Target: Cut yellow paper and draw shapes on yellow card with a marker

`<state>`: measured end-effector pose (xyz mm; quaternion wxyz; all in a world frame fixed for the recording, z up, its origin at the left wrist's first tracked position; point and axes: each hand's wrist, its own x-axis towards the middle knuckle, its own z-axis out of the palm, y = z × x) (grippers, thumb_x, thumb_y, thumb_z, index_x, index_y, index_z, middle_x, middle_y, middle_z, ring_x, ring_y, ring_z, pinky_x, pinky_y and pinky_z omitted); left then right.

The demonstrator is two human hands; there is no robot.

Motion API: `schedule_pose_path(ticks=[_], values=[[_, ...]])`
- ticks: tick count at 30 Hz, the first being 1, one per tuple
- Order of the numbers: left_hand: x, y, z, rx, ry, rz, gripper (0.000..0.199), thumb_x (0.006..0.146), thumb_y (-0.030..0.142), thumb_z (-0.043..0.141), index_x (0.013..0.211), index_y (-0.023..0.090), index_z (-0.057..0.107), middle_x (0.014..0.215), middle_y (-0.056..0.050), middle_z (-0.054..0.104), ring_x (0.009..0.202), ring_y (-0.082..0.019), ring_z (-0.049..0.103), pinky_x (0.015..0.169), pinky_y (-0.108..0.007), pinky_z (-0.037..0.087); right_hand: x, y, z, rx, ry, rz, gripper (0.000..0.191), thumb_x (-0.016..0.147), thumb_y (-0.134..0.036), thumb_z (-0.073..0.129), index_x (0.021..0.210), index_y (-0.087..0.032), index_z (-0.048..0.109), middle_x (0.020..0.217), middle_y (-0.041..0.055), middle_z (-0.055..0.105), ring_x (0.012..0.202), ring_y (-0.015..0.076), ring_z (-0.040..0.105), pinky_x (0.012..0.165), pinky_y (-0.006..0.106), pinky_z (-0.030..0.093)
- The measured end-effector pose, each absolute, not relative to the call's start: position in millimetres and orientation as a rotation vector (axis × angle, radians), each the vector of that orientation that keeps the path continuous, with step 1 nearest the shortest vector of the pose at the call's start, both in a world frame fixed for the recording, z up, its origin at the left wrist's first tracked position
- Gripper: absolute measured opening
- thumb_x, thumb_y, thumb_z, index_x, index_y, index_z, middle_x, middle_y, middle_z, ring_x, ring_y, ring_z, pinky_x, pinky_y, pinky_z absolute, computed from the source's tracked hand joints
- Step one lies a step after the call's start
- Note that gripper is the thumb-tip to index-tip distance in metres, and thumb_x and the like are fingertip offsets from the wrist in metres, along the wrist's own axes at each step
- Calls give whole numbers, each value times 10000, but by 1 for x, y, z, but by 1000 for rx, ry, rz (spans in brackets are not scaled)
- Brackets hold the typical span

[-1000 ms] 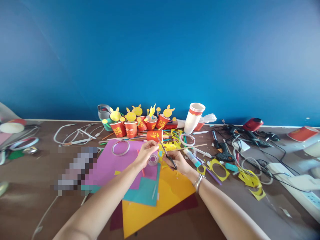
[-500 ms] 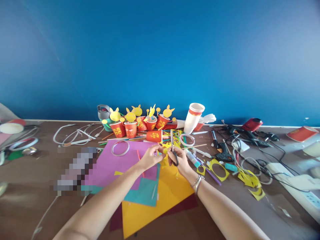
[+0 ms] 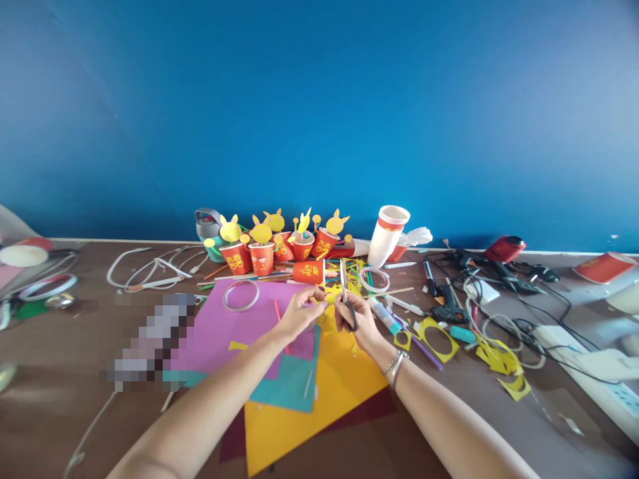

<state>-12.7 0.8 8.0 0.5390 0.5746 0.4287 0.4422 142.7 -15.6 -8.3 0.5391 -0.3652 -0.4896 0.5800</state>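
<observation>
Finds at left a row of red paper cups [image 3: 260, 261] bearing yellow eared cutouts [image 3: 261, 232], unchanged over the past second. Pinches with the left hand [image 3: 298, 315] above purple paper [image 3: 219, 326], thumb and fingertips close together beside a small yellow paper piece [image 3: 330, 299]; cannot tell, amid such similar scraps [image 3: 328, 324], whether actually clamped on that piece. Has scissors [image 3: 344, 286] clasped in the right hand [image 3: 363, 324], swung since from leaning left to nearly upright, just right of the piece. Brings both hands closer together, apparently suiting close scissor work. Leaves untouched, farther right, a black glue gun [image 3: 449, 311], then yellow offcuts [image 3: 500, 360].
</observation>
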Motion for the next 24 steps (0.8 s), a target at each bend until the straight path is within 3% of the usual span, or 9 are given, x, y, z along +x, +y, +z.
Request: schedule_pose_path(ticks=[12, 16, 24], values=[[-12, 2, 5, 1270, 992, 1021, 299, 693, 455, 641, 728, 179, 530, 535, 71, 388, 432, -56, 263, 451, -213, 182, 144, -15, -11, -859, -1268, 1435, 261, 763, -381, 667, 747, -162, 527, 466, -64, 457, 369, 68, 424, 387, 175, 313], [-13, 2, 6, 1290, 988, 989, 293, 666, 434, 673, 700, 170, 551, 522, 72, 367, 444, -58, 268, 454, -212, 177, 143, -16, -7, -853, -1229, 1439, 296, 726, -407, 695, 766, -166, 528, 494, -67, 449, 382, 70, 429, 378, 176, 317], [-9, 0, 7, 1333, 998, 1021, 226, 609, 333, 749, 696, 161, 631, 606, 40, 482, 528, -74, 350, 505, -209, 249, 143, -16, -5, -855, -1158, 1373, 314, 743, -435, 694, 743, -161, 540, 461, -60, 449, 382, 71, 407, 394, 186, 315]])
